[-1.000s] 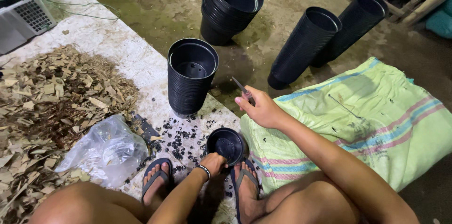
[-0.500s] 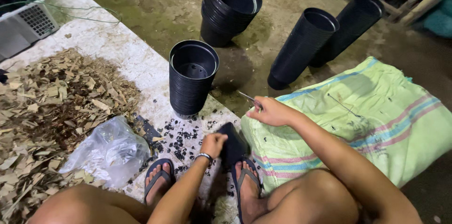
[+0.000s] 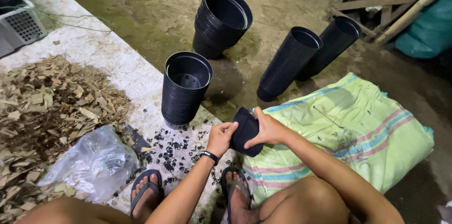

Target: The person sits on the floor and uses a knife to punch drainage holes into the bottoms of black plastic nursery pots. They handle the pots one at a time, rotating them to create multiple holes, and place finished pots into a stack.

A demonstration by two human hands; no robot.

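My left hand (image 3: 220, 138) and right hand (image 3: 267, 130) cover much of the small black pot (image 3: 245, 130); its mouth faces away, unseen, and whatever's pinched in my right fingers is hidden

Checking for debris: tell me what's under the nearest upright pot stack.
The stack stands on the pale slab, black bits scattered before it. Anything beneath its base is covered.

Mossy dirt floor (image 3: 141, 12) under dim light; pale concrete slab (image 3: 108, 59) at left; wooden frame (image 3: 376, 7) upper right.
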